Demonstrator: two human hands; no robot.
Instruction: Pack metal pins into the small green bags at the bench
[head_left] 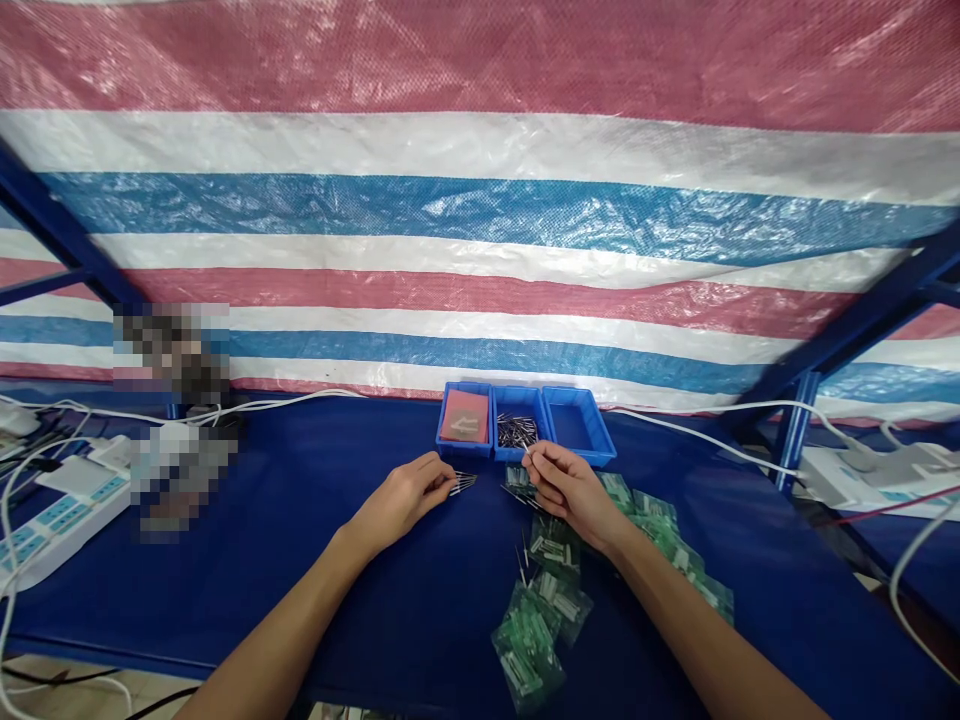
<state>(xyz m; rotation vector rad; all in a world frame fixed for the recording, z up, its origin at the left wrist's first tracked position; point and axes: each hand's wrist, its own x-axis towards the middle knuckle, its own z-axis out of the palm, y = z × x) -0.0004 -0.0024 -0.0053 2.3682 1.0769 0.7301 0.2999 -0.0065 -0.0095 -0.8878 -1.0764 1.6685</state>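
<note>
Dead centre on the blue bench [420, 620], both hands are in close. The left hand [405, 498] lies low on the cloth, its grip pinching a small bundle of metal pins [463, 483] that fans out toward 3 o'clock, tips pointing at the other hand. The right hand [571, 487] sits just beside it, fingertips pressed together at its 11 o'clock, right at the near wall of the middle tray [517, 392]. Whether a single pin is between them is too small to tell.

Look at 12 o'clock: three blue trays in a row. The left tray [442, 425] holds a red card [465, 416], the middle one a heap of loose pins [516, 430], and the right tray [581, 425] stands touching it. Under the right wrist and down toward 6 o'clock, green packets [559, 545] are scattered, with a few stray pins [521, 565] lying among them.

My read on doing this well: hold the bundle by its middle, all points facing one way, and add one pin at a time so none cross or slip out. A light pinch should do, as these are thin and look sharp. Working close to the tray would let a dropped pin fall among the others, not among the packets.

Off at 9 o'clock, a white power strip [67, 500] and its cables are well apart from the work.
</note>
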